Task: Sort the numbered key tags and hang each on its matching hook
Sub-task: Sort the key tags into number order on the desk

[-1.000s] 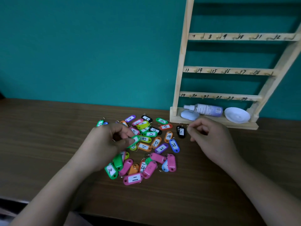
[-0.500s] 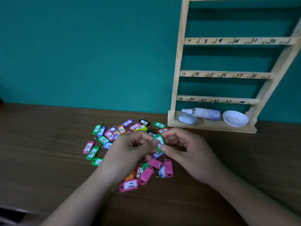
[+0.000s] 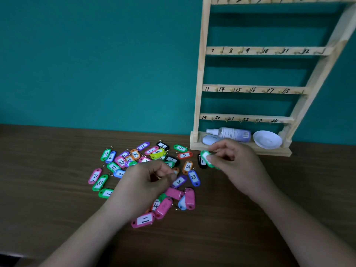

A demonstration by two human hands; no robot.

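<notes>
Pinching green key tag (image 3: 206,158) in right hand (image 3: 237,164), just right of pile (image 3: 158,154), long axis 10-to-4 o'clock, number unreadable. Hovering left hand (image 3: 142,187) over pile, 8 o'clock from tag, fingers curled; unclear whether gripping anything. Likely next: up to hook rack (image 3: 254,89) at 12 o'clock, nearer right hand.

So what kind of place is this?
Probably a desk set up for a sorting job, home or office unclear: a brown wooden table against a teal wall, a pale wooden rack of numbered hooks, and a heap of coloured plastic key tags.
</notes>
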